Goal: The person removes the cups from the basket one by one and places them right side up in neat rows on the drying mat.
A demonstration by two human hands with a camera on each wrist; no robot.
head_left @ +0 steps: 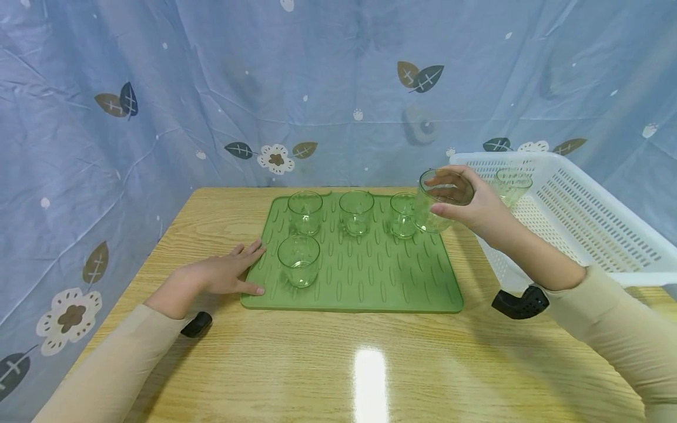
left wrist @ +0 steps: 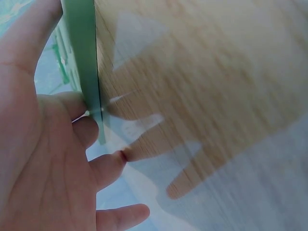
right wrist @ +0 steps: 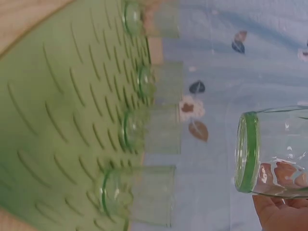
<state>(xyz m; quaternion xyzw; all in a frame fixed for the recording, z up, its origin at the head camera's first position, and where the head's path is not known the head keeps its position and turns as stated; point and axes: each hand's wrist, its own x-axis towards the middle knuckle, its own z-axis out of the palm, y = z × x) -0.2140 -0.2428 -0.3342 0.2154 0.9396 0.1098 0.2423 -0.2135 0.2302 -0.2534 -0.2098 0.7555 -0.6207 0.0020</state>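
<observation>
My right hand grips a clear glass tumbler, raised by the back right corner of a green ridged mat. In the right wrist view, fingers show through the side of this tumbler. Three matching glasses stand in the mat's back row: left, middle and right. One more glass stands nearer the front left. My left hand rests with spread fingers at the mat's left edge, thumb on top; the left wrist view shows its palm beside that edge.
A white perforated plastic basket stands on the right of the wooden table, partly behind my right forearm. Inside it is another glass. A blue patterned curtain hangs behind the table and along its left side.
</observation>
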